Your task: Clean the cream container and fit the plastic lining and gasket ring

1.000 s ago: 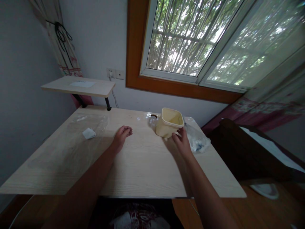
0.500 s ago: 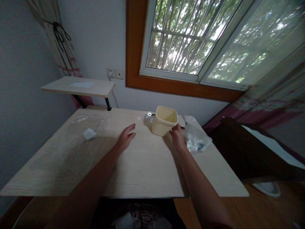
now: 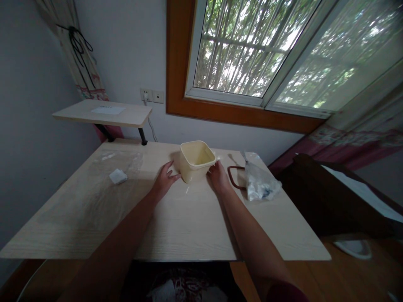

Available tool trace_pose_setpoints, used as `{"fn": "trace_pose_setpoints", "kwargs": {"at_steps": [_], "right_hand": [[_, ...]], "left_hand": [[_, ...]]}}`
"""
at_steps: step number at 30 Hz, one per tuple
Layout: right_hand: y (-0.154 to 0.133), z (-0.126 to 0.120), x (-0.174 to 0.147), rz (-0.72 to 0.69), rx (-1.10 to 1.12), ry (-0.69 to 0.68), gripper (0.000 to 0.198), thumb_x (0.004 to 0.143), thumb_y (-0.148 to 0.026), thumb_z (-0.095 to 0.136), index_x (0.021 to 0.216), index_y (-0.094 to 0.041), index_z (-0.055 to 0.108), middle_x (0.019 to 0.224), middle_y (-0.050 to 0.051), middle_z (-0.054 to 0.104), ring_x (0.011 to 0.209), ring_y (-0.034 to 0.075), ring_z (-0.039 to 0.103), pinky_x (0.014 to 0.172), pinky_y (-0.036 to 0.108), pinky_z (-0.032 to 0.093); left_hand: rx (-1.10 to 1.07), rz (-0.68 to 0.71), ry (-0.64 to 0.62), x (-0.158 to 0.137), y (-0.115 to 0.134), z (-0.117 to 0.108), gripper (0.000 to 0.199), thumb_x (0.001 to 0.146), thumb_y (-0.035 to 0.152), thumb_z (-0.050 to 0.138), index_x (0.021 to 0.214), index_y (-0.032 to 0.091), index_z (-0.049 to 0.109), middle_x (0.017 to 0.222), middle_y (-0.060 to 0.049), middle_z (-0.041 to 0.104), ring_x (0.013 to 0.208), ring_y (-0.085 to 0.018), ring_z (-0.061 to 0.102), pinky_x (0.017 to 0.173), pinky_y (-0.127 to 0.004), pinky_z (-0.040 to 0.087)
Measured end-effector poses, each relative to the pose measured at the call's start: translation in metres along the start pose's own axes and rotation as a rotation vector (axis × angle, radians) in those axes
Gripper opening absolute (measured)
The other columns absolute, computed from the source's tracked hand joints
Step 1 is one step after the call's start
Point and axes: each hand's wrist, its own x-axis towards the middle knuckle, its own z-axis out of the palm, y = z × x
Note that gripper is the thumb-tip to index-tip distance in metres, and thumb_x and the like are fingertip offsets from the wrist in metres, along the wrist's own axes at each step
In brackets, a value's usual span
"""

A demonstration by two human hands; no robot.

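A cream-yellow plastic bin (image 3: pixel 197 167), with a square rounded rim and an open top, sits upright in the middle of the table, tipped slightly if at all. My right hand (image 3: pixel 218 178) has its fingers closed against the bin's right side; some fingertips are hidden behind it. On the other side, my left hand (image 3: pixel 164 180) is open with fingers apart, its thumb close to the bin's lower left. Whether that thumb touches the bin I cannot tell. Right of my right hand lies a brown loop-shaped piece (image 3: pixel 232 178), partly covered by a clear plastic bag (image 3: pixel 261 180).
The wooden-topped table (image 3: pixel 189 235) ends at a near edge before my body. A thin clear plastic sheet (image 3: pixel 94 197) with a small white packet (image 3: pixel 118 176) lies at left. Behind it stands a raised shelf (image 3: pixel 107 114) on black legs. A window is beyond the table.
The bin has moved left along with my right hand, baring the brown loop. My left hand has shifted slightly and is now beside the bin's left side.
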Motion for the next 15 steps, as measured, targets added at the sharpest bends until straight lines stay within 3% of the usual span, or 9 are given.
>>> {"fn": "trace_pose_setpoints", "kwargs": {"at_steps": [6, 11, 15], "right_hand": [[0.013, 0.011, -0.009, 0.014, -0.137, -0.141, 0.06, 0.093, -0.071, 0.039, 0.134, -0.032, 0.06, 0.127, 0.006, 0.069, 0.121, 0.029, 0.06, 0.095, 0.046, 0.051], [0.013, 0.005, -0.022, -0.133, -0.195, -0.114, 0.058, 0.093, -0.07, 0.045, 0.14, -0.037, 0.054, 0.143, 0.005, 0.057, 0.127, 0.027, 0.055, 0.094, 0.043, 0.052], [0.009, -0.006, -0.031, -0.212, -0.311, -0.03, 0.057, 0.094, -0.068, 0.046, 0.141, -0.037, 0.055, 0.144, 0.005, 0.054, 0.121, 0.026, 0.055, 0.095, 0.044, 0.051]], "left_hand": [[-0.031, -0.012, -0.015, 0.012, -0.009, -0.009, 0.102, 0.057, 0.035, 0.09, 0.147, 0.022, 0.042, 0.142, -0.016, 0.052, 0.132, -0.033, 0.051, 0.104, -0.048, 0.051], [0.073, 0.033, 0.026, 0.011, -0.015, -0.012, 0.091, 0.058, 0.038, 0.09, 0.139, 0.022, 0.052, 0.121, -0.01, 0.057, 0.11, -0.024, 0.059, 0.095, -0.042, 0.055], [0.176, 0.046, 0.017, 0.007, -0.009, -0.014, 0.085, 0.058, 0.04, 0.09, 0.134, 0.02, 0.056, 0.111, -0.007, 0.056, 0.097, -0.019, 0.059, 0.09, -0.038, 0.055]]}}
